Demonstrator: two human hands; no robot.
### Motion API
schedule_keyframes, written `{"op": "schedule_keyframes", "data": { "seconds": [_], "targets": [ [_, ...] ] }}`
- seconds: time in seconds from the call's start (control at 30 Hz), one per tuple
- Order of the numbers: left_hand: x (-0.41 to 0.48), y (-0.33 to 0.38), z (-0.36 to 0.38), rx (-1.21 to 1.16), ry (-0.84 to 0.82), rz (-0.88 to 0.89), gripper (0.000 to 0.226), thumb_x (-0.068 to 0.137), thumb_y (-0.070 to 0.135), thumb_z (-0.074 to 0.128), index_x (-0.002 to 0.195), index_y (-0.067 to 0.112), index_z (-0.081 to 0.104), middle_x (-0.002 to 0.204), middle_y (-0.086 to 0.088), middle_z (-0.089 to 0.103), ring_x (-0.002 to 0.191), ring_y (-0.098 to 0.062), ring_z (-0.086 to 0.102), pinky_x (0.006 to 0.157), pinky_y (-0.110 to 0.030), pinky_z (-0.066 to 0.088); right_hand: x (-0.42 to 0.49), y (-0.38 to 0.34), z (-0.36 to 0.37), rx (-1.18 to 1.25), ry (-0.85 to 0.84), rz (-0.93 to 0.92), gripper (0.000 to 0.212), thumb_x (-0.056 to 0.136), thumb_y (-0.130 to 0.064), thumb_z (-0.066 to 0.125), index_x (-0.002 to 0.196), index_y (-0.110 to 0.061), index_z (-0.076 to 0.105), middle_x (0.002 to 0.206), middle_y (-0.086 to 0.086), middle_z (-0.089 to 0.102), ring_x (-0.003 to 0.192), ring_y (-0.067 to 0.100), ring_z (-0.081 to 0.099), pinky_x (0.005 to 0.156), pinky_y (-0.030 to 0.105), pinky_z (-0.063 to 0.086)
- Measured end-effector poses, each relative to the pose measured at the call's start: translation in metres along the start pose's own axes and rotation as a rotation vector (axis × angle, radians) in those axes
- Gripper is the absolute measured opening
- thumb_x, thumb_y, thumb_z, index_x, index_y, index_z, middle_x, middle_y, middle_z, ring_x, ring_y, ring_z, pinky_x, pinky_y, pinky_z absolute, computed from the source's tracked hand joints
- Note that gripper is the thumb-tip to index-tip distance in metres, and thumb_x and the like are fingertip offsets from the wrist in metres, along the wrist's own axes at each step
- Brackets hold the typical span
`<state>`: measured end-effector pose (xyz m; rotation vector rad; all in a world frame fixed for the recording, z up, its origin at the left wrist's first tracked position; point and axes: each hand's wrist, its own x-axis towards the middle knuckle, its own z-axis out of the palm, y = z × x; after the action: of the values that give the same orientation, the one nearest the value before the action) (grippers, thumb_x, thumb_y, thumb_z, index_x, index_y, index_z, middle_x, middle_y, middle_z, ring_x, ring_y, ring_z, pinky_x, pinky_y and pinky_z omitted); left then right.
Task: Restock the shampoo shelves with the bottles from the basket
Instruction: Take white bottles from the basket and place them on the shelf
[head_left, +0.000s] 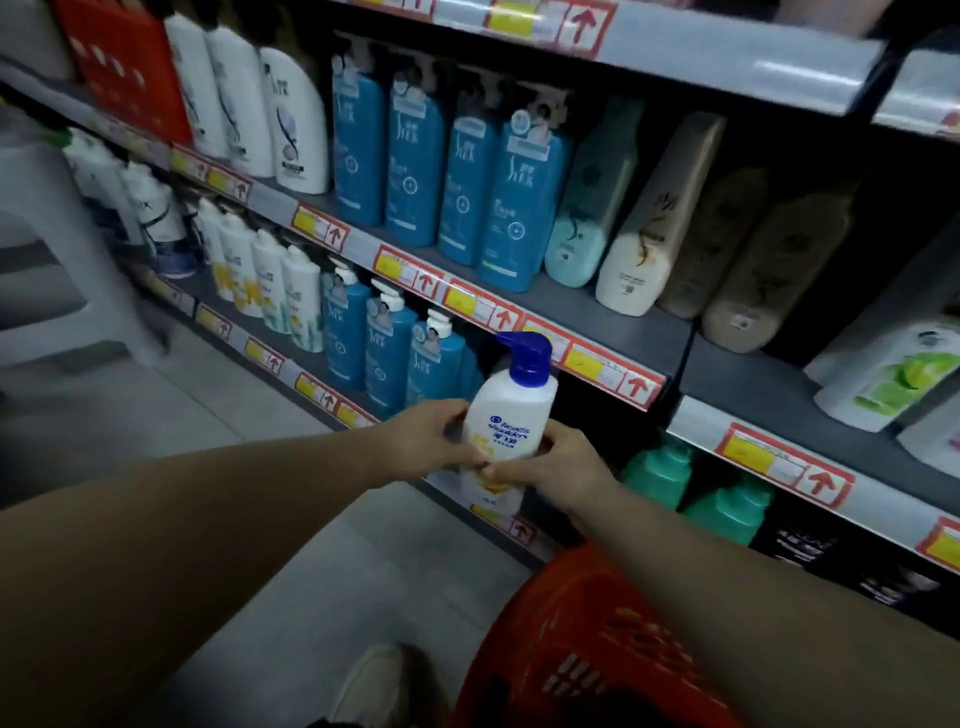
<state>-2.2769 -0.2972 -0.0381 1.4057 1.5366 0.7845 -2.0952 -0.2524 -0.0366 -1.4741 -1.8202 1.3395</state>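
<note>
Left hand (422, 441) and right hand (553, 474) curl fingers round an upright bottle (511, 415), a dark gap on the shelf (501, 519) just beyond the fingers, the basket (587, 639) below them, contents unclear.

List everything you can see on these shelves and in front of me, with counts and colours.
pump bottle: one, white with blue pump, held before the shelves
basket: one, red, lower right
blue bottles: four, blue, upper shelf, centre
white bottles: three, white, upper shelf, left of the blue ones
mint bottle: one, pale green, upper shelf, right of the blue ones
blue pump bottles: at least three, blue with white pumps, shelf below
green bottles: two, green, low shelf, right
shoe: one, pale, bottom edge
left hand: one, grips the pump bottle's left side
right hand: one, grips its right side
</note>
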Motion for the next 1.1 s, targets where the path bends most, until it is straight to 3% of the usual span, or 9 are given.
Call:
{"op": "schedule_keyframes", "data": {
  "seconds": [0.07,0.2,0.47,0.57,0.67,0.77,0.87,1.03,1.1],
  "targets": [
    [0.014,-0.017,0.004,0.011,0.007,0.000,0.051,0.082,0.010,0.072,0.130,0.013,0.055,0.124,-0.002,0.064,0.109,-0.014,0.060,0.084,-0.022,0.051,0.019,0.014,0.007,-0.015,-0.013,0.022,0.052,0.055,-0.006,0.092,0.101,-0.018,0.072,0.097,0.000,0.074,0.090,0.016,0.070,0.085,0.036,0.059],
    [0.053,-0.048,0.015,-0.005,0.015,-0.049,0.049,0.082,0.011,0.072,0.128,0.011,0.054,0.125,-0.006,0.063,0.113,-0.020,0.060,0.095,-0.040,0.052,0.057,0.030,0.011,-0.078,-0.045,0.088,0.049,0.055,-0.002,0.091,0.096,-0.020,0.070,0.089,-0.003,0.071,0.081,0.011,0.066,0.077,0.030,0.055],
    [0.122,-0.073,0.017,-0.062,0.137,-0.096,0.047,0.085,0.009,0.068,0.129,0.012,0.054,0.124,-0.010,0.063,0.114,-0.026,0.059,0.099,-0.048,0.049,0.137,0.047,0.016,-0.103,-0.020,0.122,0.058,0.057,-0.005,0.092,0.110,-0.010,0.070,0.106,0.004,0.072,0.092,0.018,0.067,0.080,0.033,0.056],
    [0.142,-0.080,0.021,-0.091,0.204,-0.124,0.044,0.086,0.005,0.063,0.129,0.012,0.055,0.124,-0.011,0.063,0.115,-0.026,0.058,0.101,-0.043,0.048,0.161,0.055,0.025,-0.093,0.014,0.125,0.061,0.054,-0.010,0.094,0.111,-0.010,0.070,0.109,0.006,0.072,0.096,0.021,0.068,0.087,0.038,0.058],
    [0.150,-0.086,0.032,-0.104,0.268,-0.148,0.040,0.090,0.005,0.055,0.130,0.010,0.054,0.125,-0.010,0.061,0.117,-0.023,0.055,0.096,-0.030,0.043,0.173,0.064,0.036,-0.052,0.047,0.136,0.049,0.059,-0.007,0.091,0.102,-0.014,0.069,0.111,0.008,0.072,0.100,0.023,0.067,0.092,0.041,0.057],
    [0.148,-0.091,0.045,-0.157,0.275,-0.175,0.038,0.089,0.009,0.052,0.127,0.007,0.051,0.125,-0.012,0.061,0.116,-0.025,0.055,0.098,-0.032,0.043,0.175,0.068,0.043,0.000,0.089,0.127,0.043,0.068,-0.007,0.086,0.104,-0.018,0.066,0.111,0.008,0.070,0.102,0.023,0.065,0.090,0.036,0.055],
    [0.143,-0.092,0.057,-0.237,0.240,-0.199,0.054,0.084,0.020,0.053,0.136,0.011,0.045,0.131,-0.012,0.058,0.119,-0.026,0.055,0.104,-0.036,0.043,0.174,0.069,0.049,0.037,0.161,0.129,0.050,0.068,-0.007,0.086,0.114,-0.012,0.065,0.107,0.006,0.068,0.103,0.022,0.065,0.090,0.035,0.054],
    [0.147,-0.089,0.066,-0.337,0.224,-0.250,0.046,0.094,0.001,0.045,0.139,0.003,0.043,0.134,-0.018,0.054,0.127,-0.031,0.050,0.110,-0.038,0.038,0.179,0.074,0.050,-0.061,0.113,0.119,0.048,0.073,-0.011,0.083,0.118,-0.014,0.066,0.119,0.009,0.069,0.108,0.025,0.066,0.095,0.038,0.054],
    [0.149,-0.085,0.065,-0.360,0.241,-0.275,0.044,0.094,0.000,0.044,0.138,0.002,0.045,0.133,-0.020,0.053,0.127,-0.034,0.048,0.104,-0.031,0.043,0.183,0.077,0.048,-0.109,0.113,0.135,0.042,0.077,-0.010,0.078,0.117,-0.014,0.066,0.117,0.009,0.070,0.105,0.025,0.066,0.092,0.036,0.055]
  ]
}}
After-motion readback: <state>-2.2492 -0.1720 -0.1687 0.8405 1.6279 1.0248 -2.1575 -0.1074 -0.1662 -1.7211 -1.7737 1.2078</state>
